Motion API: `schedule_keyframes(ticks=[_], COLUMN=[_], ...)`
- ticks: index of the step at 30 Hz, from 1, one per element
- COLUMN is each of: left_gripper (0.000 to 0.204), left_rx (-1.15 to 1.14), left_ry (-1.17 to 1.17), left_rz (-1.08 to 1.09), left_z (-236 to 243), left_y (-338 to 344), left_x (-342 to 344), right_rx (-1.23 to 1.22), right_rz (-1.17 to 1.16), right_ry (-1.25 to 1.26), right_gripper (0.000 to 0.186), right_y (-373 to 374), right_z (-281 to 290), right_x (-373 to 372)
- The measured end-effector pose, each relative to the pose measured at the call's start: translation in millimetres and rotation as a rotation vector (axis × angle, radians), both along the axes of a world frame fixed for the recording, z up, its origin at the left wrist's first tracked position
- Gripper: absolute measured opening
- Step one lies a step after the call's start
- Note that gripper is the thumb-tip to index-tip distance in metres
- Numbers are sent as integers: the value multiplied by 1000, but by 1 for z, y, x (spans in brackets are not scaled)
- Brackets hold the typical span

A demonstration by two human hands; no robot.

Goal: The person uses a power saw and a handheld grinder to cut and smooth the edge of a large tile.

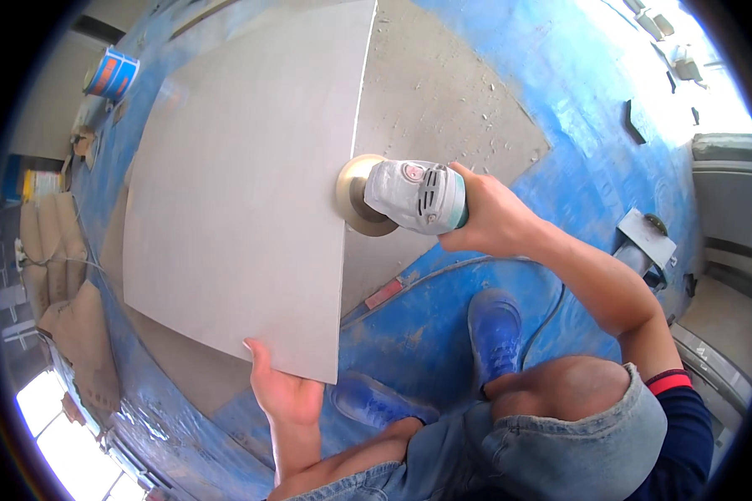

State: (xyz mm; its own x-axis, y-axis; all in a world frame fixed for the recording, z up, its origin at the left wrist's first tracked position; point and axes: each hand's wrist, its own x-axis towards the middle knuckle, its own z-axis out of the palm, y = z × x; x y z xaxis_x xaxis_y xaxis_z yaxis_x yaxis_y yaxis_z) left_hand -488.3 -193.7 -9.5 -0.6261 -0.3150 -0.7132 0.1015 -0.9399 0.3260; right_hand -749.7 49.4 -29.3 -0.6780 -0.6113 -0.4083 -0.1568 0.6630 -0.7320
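Blue-coated floor (593,100), dusty, with a bare concrete patch (451,100) behind the work. Sacks (54,242) stacked far left, a bucket (111,73) top left, a second power tool (643,242) lying on the floor off to the right.

Big grey tile (242,184) stands on edge, tilted. Left hand (286,392) grips its lower corner: thumb up the near face, fingers curled behind (hidden). Right hand (485,219) is wrapped tight round the rear body of an angle grinder (414,196), fingers closed on it. Grinder disc (355,196) sits at the tile's right edge, just ahead of the right fingertips; contact looks likely, can't confirm. Cord (443,271) runs along the floor below the right hand. Blue shoes (493,330) under it, near the left wrist too.
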Motion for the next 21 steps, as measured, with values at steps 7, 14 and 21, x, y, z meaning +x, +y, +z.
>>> schedule_keyframes(ticks=[7, 14, 21], left_gripper=[58, 64, 64], left_rx=[-20, -63, -64], left_ry=[-41, -128, -138], left_rz=[4, 14, 8], left_z=[2, 2, 4], left_y=[1, 4, 2], left_x=[-2, -5, -3], right_rx=[26, -33, 7], right_rz=[-52, -80, 85], right_ry=[-27, -37, -33], right_gripper=[60, 56, 58], right_y=[-8, -7, -1], right_z=[-4, -11, -1], right_x=[-27, -35, -4])
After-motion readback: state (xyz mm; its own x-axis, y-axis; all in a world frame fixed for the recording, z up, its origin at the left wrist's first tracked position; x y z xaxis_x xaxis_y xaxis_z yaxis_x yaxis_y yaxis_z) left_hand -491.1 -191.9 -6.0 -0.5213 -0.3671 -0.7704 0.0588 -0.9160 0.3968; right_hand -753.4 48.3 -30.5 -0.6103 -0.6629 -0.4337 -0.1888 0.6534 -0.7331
